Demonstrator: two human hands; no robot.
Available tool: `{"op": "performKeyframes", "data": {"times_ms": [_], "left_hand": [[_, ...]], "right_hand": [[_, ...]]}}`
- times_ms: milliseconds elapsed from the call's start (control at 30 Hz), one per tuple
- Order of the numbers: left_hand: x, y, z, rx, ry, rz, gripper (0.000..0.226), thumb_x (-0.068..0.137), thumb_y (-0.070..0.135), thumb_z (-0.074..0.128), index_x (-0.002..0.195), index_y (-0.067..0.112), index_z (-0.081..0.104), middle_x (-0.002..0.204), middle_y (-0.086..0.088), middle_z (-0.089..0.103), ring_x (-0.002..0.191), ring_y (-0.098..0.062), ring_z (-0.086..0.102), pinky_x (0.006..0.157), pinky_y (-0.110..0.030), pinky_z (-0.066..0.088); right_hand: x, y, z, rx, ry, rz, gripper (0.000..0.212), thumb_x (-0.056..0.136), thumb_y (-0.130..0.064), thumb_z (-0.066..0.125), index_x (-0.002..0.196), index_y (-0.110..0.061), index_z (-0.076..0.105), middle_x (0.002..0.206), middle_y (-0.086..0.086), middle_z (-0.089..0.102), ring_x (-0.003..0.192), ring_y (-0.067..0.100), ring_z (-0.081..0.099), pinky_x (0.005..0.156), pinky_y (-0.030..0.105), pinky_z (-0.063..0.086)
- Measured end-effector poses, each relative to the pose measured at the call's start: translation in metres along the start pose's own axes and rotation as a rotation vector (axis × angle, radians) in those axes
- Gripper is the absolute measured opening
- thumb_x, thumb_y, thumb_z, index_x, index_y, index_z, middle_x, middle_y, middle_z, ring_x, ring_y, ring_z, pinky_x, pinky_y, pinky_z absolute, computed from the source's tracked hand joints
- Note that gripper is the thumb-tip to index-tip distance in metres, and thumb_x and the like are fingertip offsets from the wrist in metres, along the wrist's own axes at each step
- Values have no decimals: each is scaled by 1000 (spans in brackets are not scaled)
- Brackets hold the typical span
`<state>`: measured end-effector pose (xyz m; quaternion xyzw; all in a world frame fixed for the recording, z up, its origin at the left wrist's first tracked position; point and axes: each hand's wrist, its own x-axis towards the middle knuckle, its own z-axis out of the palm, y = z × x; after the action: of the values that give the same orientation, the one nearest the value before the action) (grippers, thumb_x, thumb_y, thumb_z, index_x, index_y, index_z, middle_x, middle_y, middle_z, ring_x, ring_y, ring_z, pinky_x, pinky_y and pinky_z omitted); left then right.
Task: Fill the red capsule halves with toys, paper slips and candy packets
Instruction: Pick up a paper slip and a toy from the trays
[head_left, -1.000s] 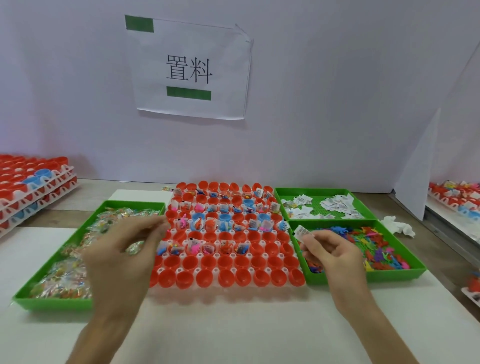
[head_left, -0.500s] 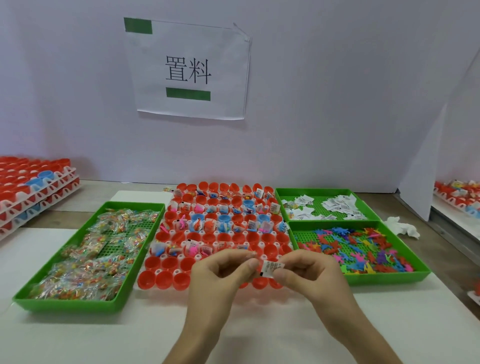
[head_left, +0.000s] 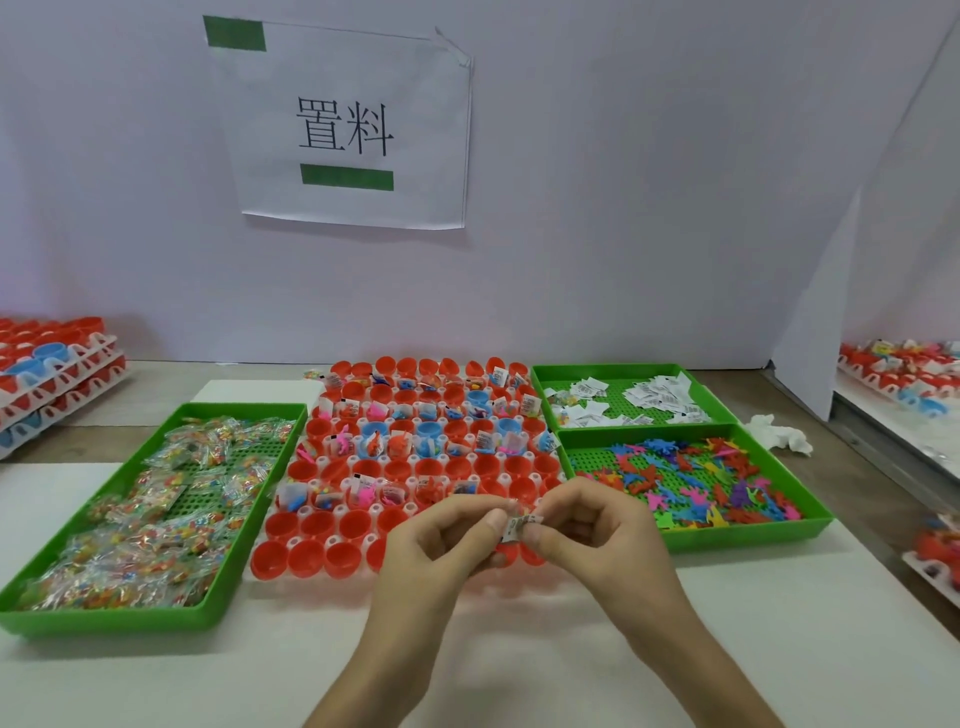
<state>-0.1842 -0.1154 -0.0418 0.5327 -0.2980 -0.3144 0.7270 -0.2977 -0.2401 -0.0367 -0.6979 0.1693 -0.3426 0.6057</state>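
A white rack of red capsule halves (head_left: 332, 558) lies in the middle of the table; its far rows hold toys and slips, while the near rows look bare inside. My left hand (head_left: 441, 540) and my right hand (head_left: 597, 535) meet over the rack's near right corner, and both pinch one small paper slip (head_left: 519, 527) between fingertips. A green tray of candy packets (head_left: 67, 616) sits on the left. On the right, a green tray of paper slips (head_left: 618, 370) stands behind a green tray of coloured plastic toys (head_left: 753, 532).
Stacked racks of red and blue capsule halves (head_left: 57, 374) stand at the far left. More filled racks (head_left: 904, 374) lie at the right on a side bench. A crumpled white tissue (head_left: 779, 436) sits beside the toy tray. A paper sign (head_left: 348, 124) hangs on the back wall.
My left hand came from the candy tray and my right from the toy tray; they met over the rack's near edge, both pinching the slip that my right hand held alone.
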Motion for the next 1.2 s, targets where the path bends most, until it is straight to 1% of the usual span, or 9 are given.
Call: {"op": "performKeyframes", "data": {"times_ms": [133,300,433,567,733,833,900,1033,1200], "left_hand": [[0,0,-1,82,-52,41,23,72,26,80,95,28,80,94,-5,79,88,-21,75,75,-24,58],[1,-3,0,32,-29,54,16,73,24,78,89,22,78,88,-13,78,85,-28,75,79,-30,61],[2,-6,-1,-5,-27,19,4,80,15,72,84,17,72,86,-18,76,85,-32,74,85,-37,61],[1,-9,0,29,-39,24,4,94,3,62,93,7,63,86,-18,76,89,-33,73,89,-38,59],[0,-9,3,72,-62,61,3,96,4,58,97,2,57,85,-15,77,87,-26,76,79,-25,58],[0,-9,3,108,-52,86,2,96,2,58,98,2,59,83,-14,77,84,-24,76,76,-21,57],[0,-8,4,148,-51,105,9,95,4,62,102,7,64,86,-9,78,84,-21,76,76,-20,57],[0,-5,2,223,-50,155,11,86,11,71,95,13,76,85,-4,79,81,-17,76,71,-17,56],[0,-5,0,228,-39,137,11,78,23,75,87,18,81,83,-5,78,81,-17,75,73,-20,57]], "right_hand": [[0,-1,-1,-20,9,-23,18,77,5,80,80,-11,71,74,14,71,68,29,70,66,33,58],[0,-1,-1,-26,29,-16,29,76,-1,83,88,-26,74,74,9,69,68,21,69,66,28,56],[0,1,1,7,16,-9,31,75,2,83,91,-24,75,73,7,69,70,18,67,67,27,56],[-1,3,2,2,14,-22,26,76,0,82,90,-20,76,76,9,70,72,24,69,66,30,58],[-1,4,1,-51,5,-47,12,79,-11,83,81,-19,74,80,11,72,77,35,69,71,48,59],[-1,5,2,-57,13,-45,12,75,-21,82,80,-17,72,81,12,71,78,34,70,73,51,59],[0,6,1,-46,11,-37,10,75,-19,81,80,-17,72,81,12,71,78,35,70,73,53,59],[0,4,-3,-35,-25,-40,12,81,-4,79,81,-13,71,81,13,72,76,29,73,74,48,61],[-1,1,-3,-60,-71,-78,10,81,-6,77,81,-12,69,79,9,72,74,25,72,73,45,60]]}}
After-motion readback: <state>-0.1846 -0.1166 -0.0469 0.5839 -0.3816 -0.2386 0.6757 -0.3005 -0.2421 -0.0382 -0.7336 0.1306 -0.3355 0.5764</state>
